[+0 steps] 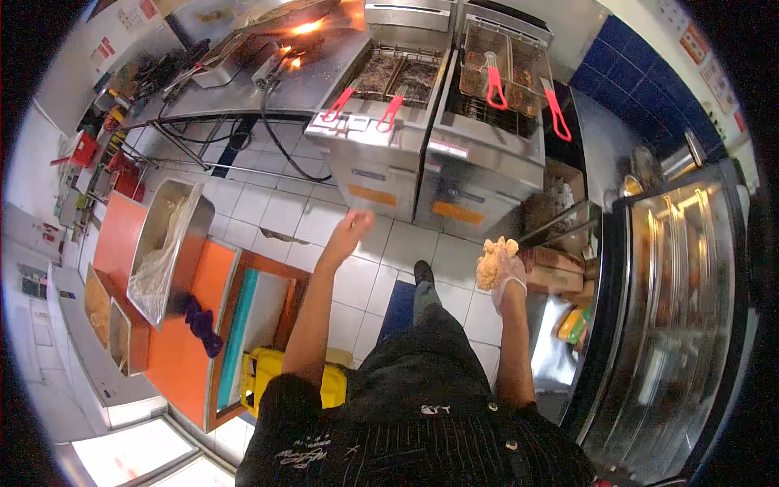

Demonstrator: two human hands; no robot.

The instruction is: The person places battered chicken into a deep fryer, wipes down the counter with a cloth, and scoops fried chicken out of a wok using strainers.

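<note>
My right hand [510, 284], in a clear glove, is closed around a piece of breaded fried chicken [488, 266]. It is held out over the floor, between the fryers and the glass display cabinet [661, 300]. My left hand [350, 233] is bare and raised over the tiles in front of the left fryer [369, 166]. Motion blurs its fingers, and I see no object in it. The right fryer [479, 174] has wire baskets with red handles [497, 89]; one basket is lifted up at its back.
On the orange counter [174, 369] to the left are a deep metal pan [166, 252] of pale flour-like coating and a dark purple cloth [202, 326]. Flames [296, 58] burn at the far stove. A yellow plastic container [333, 385] stands low beside my left arm. Cardboard boxes [556, 272] sit right.
</note>
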